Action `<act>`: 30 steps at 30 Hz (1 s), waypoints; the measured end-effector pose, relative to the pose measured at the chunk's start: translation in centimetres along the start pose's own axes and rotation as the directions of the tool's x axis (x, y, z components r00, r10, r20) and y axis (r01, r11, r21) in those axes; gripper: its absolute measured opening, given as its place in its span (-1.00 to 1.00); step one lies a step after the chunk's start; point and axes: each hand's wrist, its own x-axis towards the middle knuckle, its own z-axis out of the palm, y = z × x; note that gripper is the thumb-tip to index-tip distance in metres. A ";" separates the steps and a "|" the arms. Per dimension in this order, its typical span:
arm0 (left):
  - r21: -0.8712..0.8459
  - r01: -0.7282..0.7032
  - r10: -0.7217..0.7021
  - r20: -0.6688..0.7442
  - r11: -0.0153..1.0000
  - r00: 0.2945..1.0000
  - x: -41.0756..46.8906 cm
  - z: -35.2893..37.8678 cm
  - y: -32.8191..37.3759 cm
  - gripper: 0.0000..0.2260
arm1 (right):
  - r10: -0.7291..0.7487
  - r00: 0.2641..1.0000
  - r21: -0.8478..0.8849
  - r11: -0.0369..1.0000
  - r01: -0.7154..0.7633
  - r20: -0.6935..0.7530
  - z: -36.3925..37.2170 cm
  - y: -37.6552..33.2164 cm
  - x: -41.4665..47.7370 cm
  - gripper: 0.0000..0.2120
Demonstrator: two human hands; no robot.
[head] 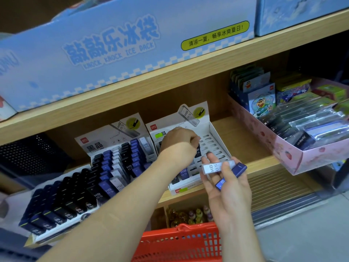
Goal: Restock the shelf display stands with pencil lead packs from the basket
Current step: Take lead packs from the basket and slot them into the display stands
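Hands work close together at a shop shelf (pixel 255 148). Your left hand (pixel 179 140) reaches across, knuckles up and fingers curled down over the half-empty display stand (pixel 217 137). Its fingertips are at a dark pack standing in one slot; whether you pinch that pack or only touch it cannot be told.

Your right hand (pixel 226 186) hovers just beside the stand's front corner, palm up. Its thumb lies across two pencil lead packs (pixel 211 168) that rest on the fingers: a pale one marked HB 05 with a blue cap, and a blue one below it. Held this way, it likely serves as a ready supply, so the left hand can pick and slot without going down to the basket (pixel 179 242), which is red and sits low under your arms.

The stand's right columns show bare slots, so filling seems partway done. To its left, a neighbouring stand (pixel 90 146) is packed with black, blue and pale packs. A pink box (pixel 294 157) of other stationery sits further right.
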 end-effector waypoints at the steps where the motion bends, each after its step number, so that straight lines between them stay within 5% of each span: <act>1: -0.108 0.017 -0.017 0.004 0.994 1.000 -1.0 -0.1 0.0 -0.75 | -0.009 1.000 -0.015 1.000 0.009 -0.001 0.0 0.1 0.1 -0.78; 4: -0.402 0.095 -0.076 0.063 0.910 0.995 -4.5 -0.2 -0.1 -0.79 | -0.036 0.999 -0.036 0.999 0.036 0.003 0.0 0.3 0.2 -0.76; 7: -0.681 0.212 -0.146 0.153 0.701 0.977 -6.6 0.1 0.0 -0.92 | -0.046 0.998 -0.025 0.999 0.047 0.035 0.2 0.5 0.2 -0.74; 12: -0.811 0.254 -0.216 0.161 0.527 0.963 -7.4 0.3 -0.2 -0.94 | -0.044 0.996 -0.048 0.998 0.048 0.081 -0.1 0.8 0.3 -0.74; 20: -0.699 0.080 -0.217 -0.110 0.710 0.970 -5.0 -1.6 -1.9 -0.81 | -0.031 0.999 -0.286 0.958 0.018 -0.039 0.0 1.0 0.3 -0.86; 25: -0.495 0.036 -0.130 -0.157 0.868 0.979 -3.4 -1.7 -2.9 -0.88 | 0.030 0.983 -0.154 0.986 -0.059 -0.183 -0.3 0.4 0.7 -0.77; 30: -0.292 -0.025 -0.016 -0.139 0.956 0.990 -3.4 -0.2 -3.0 -0.85 | 0.030 0.983 -0.088 0.995 -0.047 -0.182 -0.2 0.4 0.6 -0.74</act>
